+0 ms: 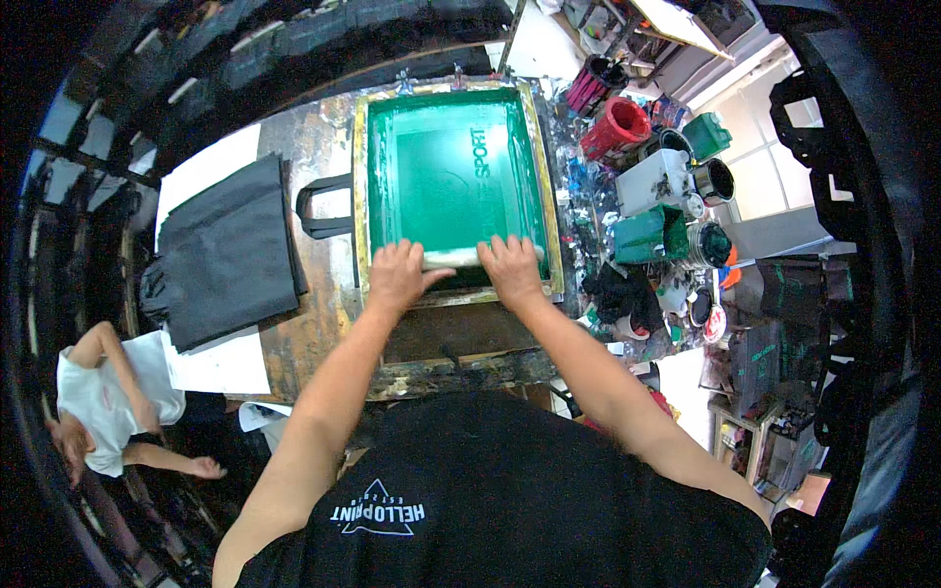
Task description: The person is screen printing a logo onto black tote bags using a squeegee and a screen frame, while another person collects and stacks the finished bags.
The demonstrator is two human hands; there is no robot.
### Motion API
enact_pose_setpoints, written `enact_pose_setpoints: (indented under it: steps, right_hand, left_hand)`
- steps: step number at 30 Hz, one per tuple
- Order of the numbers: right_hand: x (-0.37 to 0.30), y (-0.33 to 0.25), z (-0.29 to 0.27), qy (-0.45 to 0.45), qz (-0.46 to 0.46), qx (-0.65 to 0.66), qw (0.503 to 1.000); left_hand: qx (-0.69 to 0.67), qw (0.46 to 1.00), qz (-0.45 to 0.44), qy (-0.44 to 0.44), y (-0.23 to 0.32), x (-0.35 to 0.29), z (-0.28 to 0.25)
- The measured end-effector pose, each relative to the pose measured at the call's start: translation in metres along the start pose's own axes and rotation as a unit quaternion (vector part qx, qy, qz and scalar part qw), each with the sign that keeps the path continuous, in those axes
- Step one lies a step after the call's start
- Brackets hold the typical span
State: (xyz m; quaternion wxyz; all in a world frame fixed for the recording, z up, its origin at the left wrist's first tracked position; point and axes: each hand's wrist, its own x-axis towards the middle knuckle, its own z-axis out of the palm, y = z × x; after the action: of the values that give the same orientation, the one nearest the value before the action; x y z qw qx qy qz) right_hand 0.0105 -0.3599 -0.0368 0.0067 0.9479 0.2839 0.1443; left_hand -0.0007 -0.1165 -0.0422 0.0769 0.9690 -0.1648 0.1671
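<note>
Holding with both hands a pale bar [456, 259], just inside the near edge of a wooden frame [360, 176], which lies flat on the table [316, 318]. With the left hand [397, 277], gripping the left part of the bar, closed with fingers bent over the top and with thumb stretched toward the right. With the right hand [512, 271], gripping the right part, also closed, with thumb hard to see. Inside the frame, covered with green ink [441, 157], with dark letters [478, 152] at the right. At the left side of the frame, sticking out as a loop: a black handle [328, 184]. Farther left: a pile of black cloth [230, 255], partly over a white sheet [230, 365]. To the right, crowded together: a red tub [614, 132], a white tub [650, 183] and a green tub [642, 235].
</note>
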Motion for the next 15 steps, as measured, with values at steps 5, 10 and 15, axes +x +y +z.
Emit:
enact_pose_setpoints:
  steps: [5, 10, 15]
  right_hand:
    - [-0.026, -0.005, -0.001, 0.001, 0.0, 0.018, 1.0]
    - [0.003, 0.008, 0.004, -0.069, -0.012, 0.045, 0.997]
    - [-0.027, 0.003, -0.009, -0.077, -0.025, 0.052, 0.995]
  left_hand:
    - [-0.021, 0.999, -0.006, -0.023, 0.017, -0.021, -0.008]
    - [-0.05, 0.991, -0.069, -0.103, 0.0, -0.001, -0.016]
    - [-0.115, 0.987, -0.111, -0.03, -0.008, -0.057, -0.047]
